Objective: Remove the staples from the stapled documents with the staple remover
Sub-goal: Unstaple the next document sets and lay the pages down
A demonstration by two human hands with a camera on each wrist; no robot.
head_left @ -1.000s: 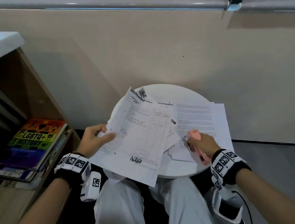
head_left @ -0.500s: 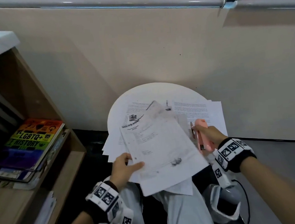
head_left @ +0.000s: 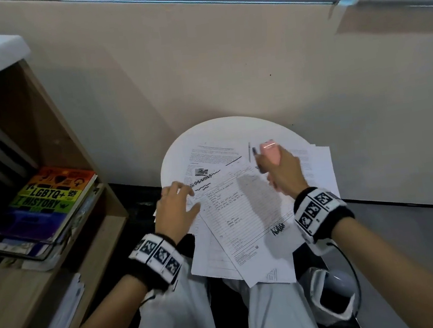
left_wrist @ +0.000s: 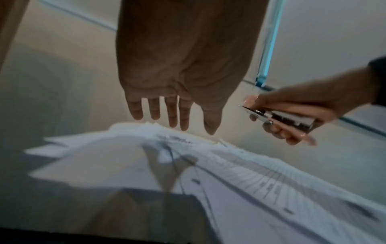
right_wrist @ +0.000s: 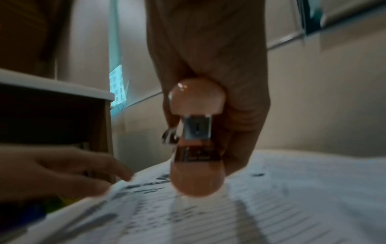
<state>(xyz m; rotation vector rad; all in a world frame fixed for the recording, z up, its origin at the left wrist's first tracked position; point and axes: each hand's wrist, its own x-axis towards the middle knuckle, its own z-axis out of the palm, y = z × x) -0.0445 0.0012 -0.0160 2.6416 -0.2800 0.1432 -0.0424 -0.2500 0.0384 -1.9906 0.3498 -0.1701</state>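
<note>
My right hand (head_left: pixel 282 172) curls its grip around the pink staple remover (head_left: pixel 270 150), metal tip pointing toward the far edge of the round white surface (head_left: pixel 174 155), poised over the top corner of the lined document (head_left: pixel 245 214), where I judge a staple sits. My left hand (head_left: pixel 176 209) holds nothing; its fingers are spread and straight over the sheets' left edge, probably to pin the loose papers flat. The stack overhangs the near edge toward my lap.
</note>
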